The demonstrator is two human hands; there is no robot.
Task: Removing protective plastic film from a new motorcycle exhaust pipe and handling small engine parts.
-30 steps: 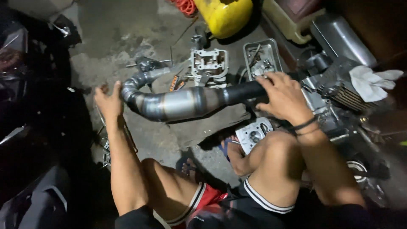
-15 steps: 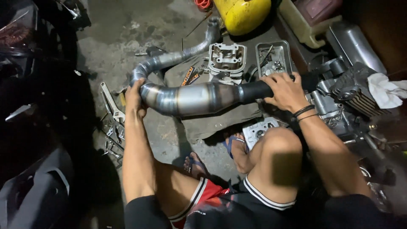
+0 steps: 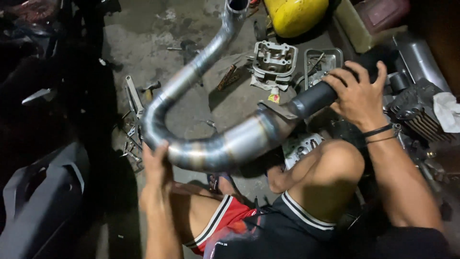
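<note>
Hands on exhaust pipe (image 3: 211, 144) — left (image 3: 155, 168) cupping bend, right (image 3: 357, 93) gripping black end.

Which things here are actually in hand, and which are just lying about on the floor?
In hand:
- curved bare-metal exhaust pipe with dark end section
- left hand at its bend
- right hand on its dark end

Lying about:
- grey metal cylinder head
- rectangular metal tray
- yellow plastic container
- white rag
- finned engine block
</note>
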